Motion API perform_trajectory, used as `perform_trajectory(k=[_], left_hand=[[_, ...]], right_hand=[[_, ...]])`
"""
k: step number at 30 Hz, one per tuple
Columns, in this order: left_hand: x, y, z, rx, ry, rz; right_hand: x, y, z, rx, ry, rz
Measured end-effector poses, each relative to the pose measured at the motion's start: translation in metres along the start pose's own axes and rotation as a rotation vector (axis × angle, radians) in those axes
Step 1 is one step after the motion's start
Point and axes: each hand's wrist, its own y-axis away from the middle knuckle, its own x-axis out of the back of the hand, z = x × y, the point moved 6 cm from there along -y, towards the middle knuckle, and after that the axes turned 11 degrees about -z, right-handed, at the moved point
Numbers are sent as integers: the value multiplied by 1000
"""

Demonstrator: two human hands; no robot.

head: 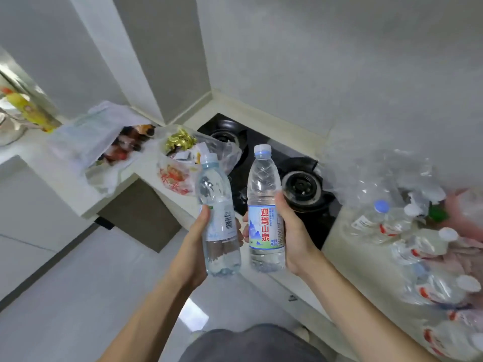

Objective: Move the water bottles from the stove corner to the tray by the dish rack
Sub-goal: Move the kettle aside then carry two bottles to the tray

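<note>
I hold two clear water bottles upright in front of me, above the counter's front edge. My left hand (200,246) grips the left bottle (218,205), which shows a barcode on its pale label. In my right hand (292,231) is the right bottle (265,194), with a white cap and a blue-and-white label with red characters. Both bottles hang side by side just in front of the black gas stove (295,178). Several more water bottles (418,246) lie in torn plastic wrap on the counter to the right of the stove. No tray or dish rack is in view.
Plastic bags of snacks and wrappers (180,155) sit left of the stove, with a white bag (94,142) further left on the counter. The white counter (68,184) turns a corner at the left. Pale floor tiles (78,296) lie below.
</note>
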Motion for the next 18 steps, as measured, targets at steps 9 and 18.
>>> perform_trajectory(k=[9, 18], left_hand=[[141, 138, 98, -242, 211, 181], [258, 309, 152, -512, 193, 666]], right_hand=[[-209, -108, 74, -210, 4, -267], [-396, -181, 183, -402, 234, -562]])
